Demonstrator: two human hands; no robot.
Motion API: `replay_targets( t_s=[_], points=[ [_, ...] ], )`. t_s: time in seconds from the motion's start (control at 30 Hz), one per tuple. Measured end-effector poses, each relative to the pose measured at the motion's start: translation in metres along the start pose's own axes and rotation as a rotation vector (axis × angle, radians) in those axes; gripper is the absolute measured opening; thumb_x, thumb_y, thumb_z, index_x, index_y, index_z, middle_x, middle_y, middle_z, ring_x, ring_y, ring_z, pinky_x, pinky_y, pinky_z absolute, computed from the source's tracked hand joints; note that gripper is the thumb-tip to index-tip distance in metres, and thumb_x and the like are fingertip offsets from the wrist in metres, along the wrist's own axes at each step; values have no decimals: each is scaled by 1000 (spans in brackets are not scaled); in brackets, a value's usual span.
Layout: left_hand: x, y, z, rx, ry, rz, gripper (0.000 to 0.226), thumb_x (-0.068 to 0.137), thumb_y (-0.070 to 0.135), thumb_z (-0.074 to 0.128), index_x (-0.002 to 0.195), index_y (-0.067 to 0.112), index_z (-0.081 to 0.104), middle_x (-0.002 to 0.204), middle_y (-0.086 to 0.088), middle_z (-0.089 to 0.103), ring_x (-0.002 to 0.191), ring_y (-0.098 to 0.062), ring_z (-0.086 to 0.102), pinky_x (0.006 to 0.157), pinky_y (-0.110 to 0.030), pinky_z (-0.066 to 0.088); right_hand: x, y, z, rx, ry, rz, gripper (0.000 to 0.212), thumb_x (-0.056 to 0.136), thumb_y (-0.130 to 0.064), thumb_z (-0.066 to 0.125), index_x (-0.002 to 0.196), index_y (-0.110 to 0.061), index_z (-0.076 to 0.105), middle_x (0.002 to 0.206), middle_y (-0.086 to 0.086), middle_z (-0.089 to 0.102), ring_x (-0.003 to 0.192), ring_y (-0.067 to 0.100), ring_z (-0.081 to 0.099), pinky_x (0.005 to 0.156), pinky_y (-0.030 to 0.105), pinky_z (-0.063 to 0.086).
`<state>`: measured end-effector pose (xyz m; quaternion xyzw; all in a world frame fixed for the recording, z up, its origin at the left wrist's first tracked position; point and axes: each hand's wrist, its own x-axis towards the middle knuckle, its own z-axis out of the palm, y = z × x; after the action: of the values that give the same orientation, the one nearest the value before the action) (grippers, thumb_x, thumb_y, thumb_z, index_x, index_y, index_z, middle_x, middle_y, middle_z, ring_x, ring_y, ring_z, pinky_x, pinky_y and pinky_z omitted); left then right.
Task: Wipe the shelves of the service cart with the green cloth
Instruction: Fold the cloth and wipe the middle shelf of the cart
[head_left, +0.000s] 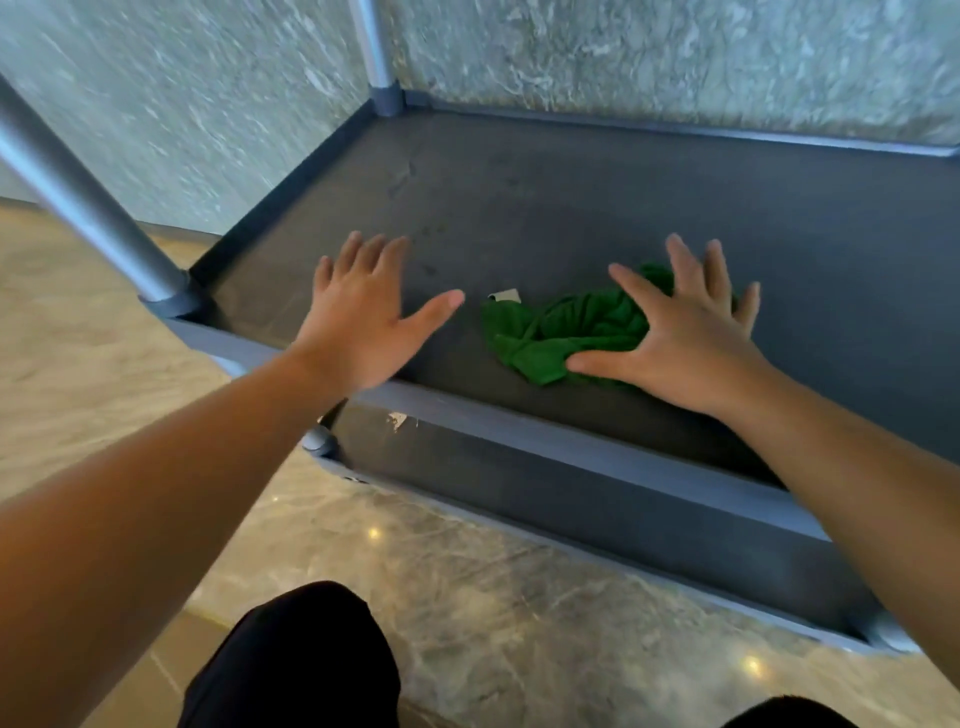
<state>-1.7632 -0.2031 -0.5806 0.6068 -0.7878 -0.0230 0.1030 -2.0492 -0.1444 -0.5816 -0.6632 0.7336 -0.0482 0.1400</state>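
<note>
A: Where was the green cloth (566, 327)?

B: Bunched on the cart's shelf (623, 197), near the front rim, roughly 6 o'clock on the deck. The right hand (685, 343) lay flat over its 3 o'clock half. No closed grip: fingers spread and straight, pressing down, thumb along the cloth's near edge.

A: Other hand?

B: The left hand (363, 322) was at 9 o'clock of the cloth, apart from it, fingers straight, holding nothing. Couldn't tell whether the palm touched the deck.

A: Progress?

B: My read: mid-wipe on this shelf. Faint smudges showed toward 11 o'clock, near the far-left post (382, 57), so that area looked unwiped. The lower shelf (571, 499) sat underneath with no cloth on it. Can't say from this view whether it was done. I'd count it as pending.

A: Any labels?

B: A small white tag (505, 296) at the cloth's 11 o'clock corner, with no legible print. A torn white sticker scrap (397, 420) below the front rim, unreadable. No brand visible on the cart.

A: Surroundings?

B: Marble-look floor (467, 597) below, and a dark-clad knee (301, 654) at the frame's 6 o'clock.
</note>
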Motion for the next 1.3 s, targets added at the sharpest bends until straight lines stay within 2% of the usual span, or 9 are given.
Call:
replay_targets(
  t_s=[0.13,0.3,0.7,0.93,0.97,1.03,1.13,1.2,1.3],
  points=[
    [16,-36,-3,-6,-84,-33,108,77,91,14,157,19,19,163,-9,24,153,-29,8,122,-56,6,5,-10,4,27,-45,154,121,52,-101,33,155,-48,1,166,2,-16,152,32,-16,119,64,4],
    [2,-38,0,-173,41,-100,98,85,85,26,151,14,33,156,-10,38,152,-28,13,120,-60,14,10,-39,11,45,-34,150,87,84,-81,40,154,-52,-2,167,-1,-9,154,28,-6,119,62,10],
    [4,-43,-2,-472,-59,44,102,76,84,10,153,21,31,159,3,34,154,-20,4,122,-54,5,32,-207,47,148,-115,-178,41,86,-57,53,126,-52,48,152,-12,36,151,23,12,114,66,17],
    [2,-39,-8,-487,-106,84,115,68,95,2,153,22,28,161,3,29,154,-20,-6,123,-55,0,48,-213,56,188,44,-360,22,85,-45,48,102,-32,52,109,0,55,106,21,49,88,53,50],
    [3,-39,-7,-468,-108,85,120,64,97,-4,154,22,26,162,2,27,154,-21,-9,122,-56,-1,53,-209,58,210,89,-400,6,89,-33,54,93,-29,51,99,-2,54,96,18,49,83,49,52],
    [3,-40,-5,-449,-122,77,119,64,93,-7,156,22,19,165,0,19,153,-22,-15,122,-57,-6,58,-207,59,200,172,-441,23,90,-21,59,82,-32,40,84,-15,42,85,10,40,76,42,50],
    [3,-41,-5,-417,-168,67,108,72,91,7,158,24,-1,168,-3,2,150,-23,-26,119,-55,-14,81,-204,58,169,167,-409,25,91,-36,41,70,-37,28,75,-22,28,72,2,29,72,33,39],
    [3,-40,-3,-370,-193,71,107,75,91,12,157,25,-11,167,-2,-11,148,-23,-31,117,-55,-17,104,-199,61,120,183,-356,21,94,-44,37,74,-40,39,78,-22,35,78,0,36,82,35,47],
    [3,-41,1,-331,-206,65,108,75,91,11,156,25,-13,166,-1,-16,147,-23,-32,116,-56,-16,124,-190,62,136,240,-340,27,97,-38,53,122,-37,63,119,-8,59,114,11,53,98,40,47]
  ],
)
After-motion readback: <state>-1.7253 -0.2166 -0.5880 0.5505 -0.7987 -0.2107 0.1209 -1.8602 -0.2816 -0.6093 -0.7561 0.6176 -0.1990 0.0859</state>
